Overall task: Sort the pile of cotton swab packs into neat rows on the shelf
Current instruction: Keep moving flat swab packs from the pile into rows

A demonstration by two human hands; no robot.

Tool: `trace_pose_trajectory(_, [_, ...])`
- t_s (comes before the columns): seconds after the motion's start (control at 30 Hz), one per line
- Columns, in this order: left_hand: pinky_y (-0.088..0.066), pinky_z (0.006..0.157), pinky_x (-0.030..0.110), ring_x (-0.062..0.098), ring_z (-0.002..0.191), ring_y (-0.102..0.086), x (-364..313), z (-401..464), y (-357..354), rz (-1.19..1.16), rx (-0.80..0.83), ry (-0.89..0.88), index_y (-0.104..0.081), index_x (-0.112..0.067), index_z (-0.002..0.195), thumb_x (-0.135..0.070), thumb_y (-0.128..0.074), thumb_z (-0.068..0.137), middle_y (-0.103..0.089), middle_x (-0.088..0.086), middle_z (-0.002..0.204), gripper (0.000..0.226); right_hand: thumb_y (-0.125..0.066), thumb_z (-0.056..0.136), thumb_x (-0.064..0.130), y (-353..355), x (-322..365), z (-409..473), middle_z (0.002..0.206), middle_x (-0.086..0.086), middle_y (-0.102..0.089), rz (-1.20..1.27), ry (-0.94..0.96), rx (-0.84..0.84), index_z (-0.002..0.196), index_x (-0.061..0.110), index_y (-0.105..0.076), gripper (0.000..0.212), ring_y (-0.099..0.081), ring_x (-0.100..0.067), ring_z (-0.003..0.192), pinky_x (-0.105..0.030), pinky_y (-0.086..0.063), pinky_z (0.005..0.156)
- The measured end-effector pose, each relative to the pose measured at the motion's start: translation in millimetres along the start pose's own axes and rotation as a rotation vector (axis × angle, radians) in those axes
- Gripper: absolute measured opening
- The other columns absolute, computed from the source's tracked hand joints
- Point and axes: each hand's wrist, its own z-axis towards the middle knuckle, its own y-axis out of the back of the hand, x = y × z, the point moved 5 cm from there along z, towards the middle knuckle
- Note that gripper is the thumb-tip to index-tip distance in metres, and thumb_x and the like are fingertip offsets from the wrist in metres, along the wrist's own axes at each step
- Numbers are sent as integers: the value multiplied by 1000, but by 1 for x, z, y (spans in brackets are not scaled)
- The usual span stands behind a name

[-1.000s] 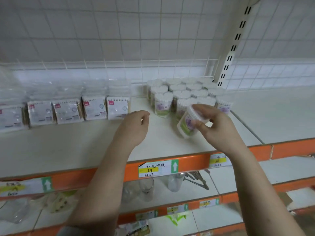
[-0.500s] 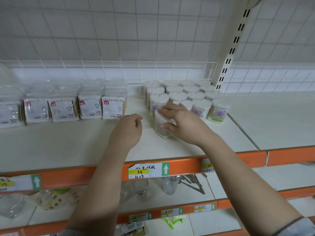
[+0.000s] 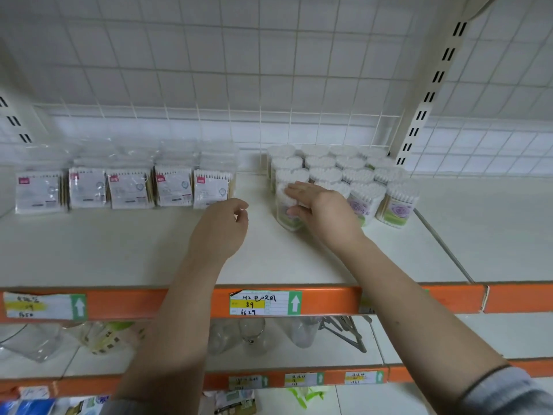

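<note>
Clear heart-shaped cotton swab packs (image 3: 366, 202) with purple and green labels stand in rows at the back right of the white shelf (image 3: 119, 253). My right hand (image 3: 323, 209) grips the front-left pack (image 3: 284, 215), which stands upright on the shelf at the front of the leftmost row; fingers lie over its top and the thumb wraps its front. My left hand (image 3: 223, 227) hovers over the bare shelf to the left, fingers loosely curled, holding nothing. Flat bagged swab packs (image 3: 128, 187) stand in a row at the back left.
A wire grid backs the shelf, and a slotted upright post (image 3: 425, 106) rises at the right. The orange shelf edge (image 3: 329, 301) carries price tags. Glass jars and metal racks sit on the lower shelf (image 3: 419, 336). Bare shelf stretches to the right of the packs.
My right hand carried a tilted pack from the right front over to the left front of the rows and set it upright there. My left hand stayed nearly still.
</note>
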Motion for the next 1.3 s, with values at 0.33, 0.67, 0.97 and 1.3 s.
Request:
trace_pose_trajectory(0.33, [-42,87,26,17,100,-60,15,-30,32,-21,-128,79,-62,-14,119,-16,-48,94,-63,3,116,29,-55,90,5,-7,13,-9,142,-15,-45,23,34,-26,133,0,-49,44,-33,-28,139,-28,-16,114])
trace_pose_trajectory(0.67, [-37,82,22,15,102,-57,79,-64,99,20,-213,172,-60,-15,122,-17,-47,96,-61,3,120,29,-53,88,0,-34,82,-34,135,-15,-53,120,-20,-49,128,3,-56,39,-43,-25,133,-25,-26,109])
trace_pose_trajectory(0.97, [-39,84,22,20,98,-62,188,-103,215,106,-301,163,-66,-12,113,-11,-52,90,-67,6,109,26,-45,93,13,-98,201,-32,140,-10,-49,60,-219,112,139,13,-45,46,-45,-27,126,-28,-33,96])
trace_pose_trajectory(1.3, [-47,83,30,22,100,-61,310,-158,346,174,-296,228,-64,-16,115,-17,-49,93,-66,4,113,27,-52,92,20,-168,359,-23,127,-9,-60,201,-215,71,133,14,-52,42,-55,-25,114,-27,-40,90])
